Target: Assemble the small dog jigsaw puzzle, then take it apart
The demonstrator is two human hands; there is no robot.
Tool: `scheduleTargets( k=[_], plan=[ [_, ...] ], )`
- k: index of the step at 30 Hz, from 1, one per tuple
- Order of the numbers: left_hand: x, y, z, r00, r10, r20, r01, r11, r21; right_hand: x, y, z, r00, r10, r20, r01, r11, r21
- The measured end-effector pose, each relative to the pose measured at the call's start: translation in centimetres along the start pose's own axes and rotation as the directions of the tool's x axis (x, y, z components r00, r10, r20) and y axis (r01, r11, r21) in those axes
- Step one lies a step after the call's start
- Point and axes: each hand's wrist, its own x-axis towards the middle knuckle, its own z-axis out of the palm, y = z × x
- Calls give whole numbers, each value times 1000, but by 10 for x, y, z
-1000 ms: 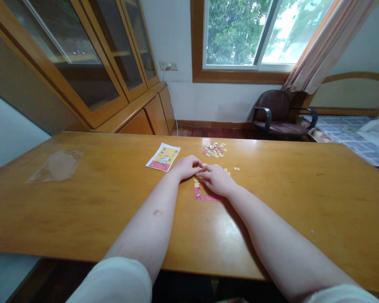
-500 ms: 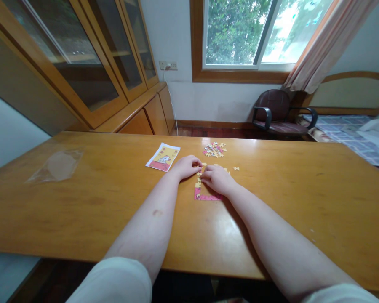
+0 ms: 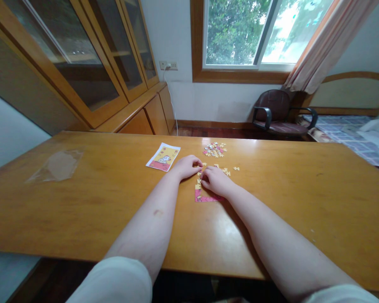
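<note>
A partly joined jigsaw (image 3: 199, 196), pink along its bottom and yellow up its left side, lies on the wooden table (image 3: 97, 198). My left hand (image 3: 186, 166) rests curled beside its upper left end, fingertips pinched at small yellow pieces. My right hand (image 3: 215, 180) lies over the jigsaw with its fingers bent down onto the pieces, fingertips nearly meeting those of the left hand. What either hand holds is too small to make out. A heap of loose pieces (image 3: 214, 149) lies just beyond the hands, and a few single pieces (image 3: 236, 168) sit to its right.
A picture card (image 3: 163, 157) lies left of the hands. A clear plastic bag (image 3: 57, 165) lies at the table's far left. Beyond the table stand a glass-door cabinet (image 3: 91, 63), a dark armchair (image 3: 276, 111) under the window, and a bed (image 3: 360, 134) at right.
My right hand has drawn slightly back toward me, and the joined strip has shifted a little nearer with it. A few loose yellow pieces beyond the fingers are now uncovered. The left hand has hardly moved.
</note>
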Motion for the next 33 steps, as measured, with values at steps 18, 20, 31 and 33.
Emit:
scheduleTargets(
  k=[18,20,31,33],
  plan=[
    [-2,5,-2,1000,-5,14,5,1000,-5,0,11,8,997,-29,-69,26,999,-37],
    [-2,6,-2,1000,-2,13,2,1000,-10,0,10,8,997,-37,-71,34,998,-46],
    [-3,3,-3,1000,-17,5,17,1000,-21,-5,58,-16,857,367,-361,-376,925,48],
    [-3,4,-3,1000,-20,0,20,1000,-22,-9,78,-20,812,464,-354,-461,882,99]
  ],
)
